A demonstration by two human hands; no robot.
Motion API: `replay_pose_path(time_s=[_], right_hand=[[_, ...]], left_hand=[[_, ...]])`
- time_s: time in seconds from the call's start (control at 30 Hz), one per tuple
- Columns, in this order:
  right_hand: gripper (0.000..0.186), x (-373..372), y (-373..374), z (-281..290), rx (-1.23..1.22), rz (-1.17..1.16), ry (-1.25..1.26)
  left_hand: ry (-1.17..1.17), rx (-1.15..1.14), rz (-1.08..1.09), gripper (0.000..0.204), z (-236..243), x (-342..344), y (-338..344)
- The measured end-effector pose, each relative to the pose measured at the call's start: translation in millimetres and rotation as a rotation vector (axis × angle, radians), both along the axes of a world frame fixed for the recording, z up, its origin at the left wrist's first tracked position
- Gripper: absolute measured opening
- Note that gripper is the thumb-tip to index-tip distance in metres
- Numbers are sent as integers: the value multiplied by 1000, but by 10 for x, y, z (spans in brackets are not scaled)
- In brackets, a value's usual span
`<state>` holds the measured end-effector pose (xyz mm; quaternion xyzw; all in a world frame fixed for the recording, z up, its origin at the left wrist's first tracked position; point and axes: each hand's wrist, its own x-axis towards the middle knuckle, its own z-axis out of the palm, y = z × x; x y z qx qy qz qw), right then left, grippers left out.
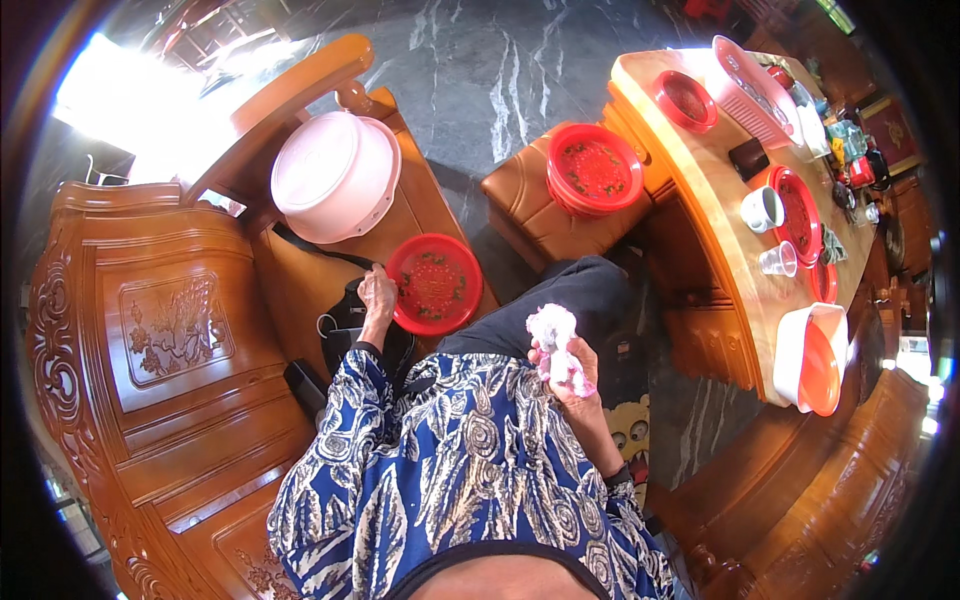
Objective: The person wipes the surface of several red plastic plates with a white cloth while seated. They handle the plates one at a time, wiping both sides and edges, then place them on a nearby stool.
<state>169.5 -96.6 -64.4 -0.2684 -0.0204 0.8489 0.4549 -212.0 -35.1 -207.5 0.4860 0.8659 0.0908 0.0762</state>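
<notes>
My left hand is closed at the left rim of a round red basin, which has a patterned bottom and sits on the wooden bench beside my leg. A black strap runs up to that same hand, and its fingertips are partly hidden. In front of my belly, my right hand grips a small fluffy pink-and-white thing, perhaps a plush toy. Its fingers wrap around the lower part, while the bulky white end sticks up.
A pink basin rests bottom-up on the bench. Red basins sit on a brown stool. The wooden table at right carries a pink basket, cups and a white tub.
</notes>
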Motion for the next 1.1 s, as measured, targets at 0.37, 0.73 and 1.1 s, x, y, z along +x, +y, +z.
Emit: replay_pose_path(time_s=[0.37,0.73,1.1], right_hand=[[45,5,24,-39,-1,4,0],[66,-33,178,205,244,-42,-22],[60,-395,958,1339,1568,-410,-1298]], left_hand=[[-79,-23,-22,26,407,157,90],[-882,462,-243,11,1187,360,234],[-948,331,-787,43,2446,1256,523]])
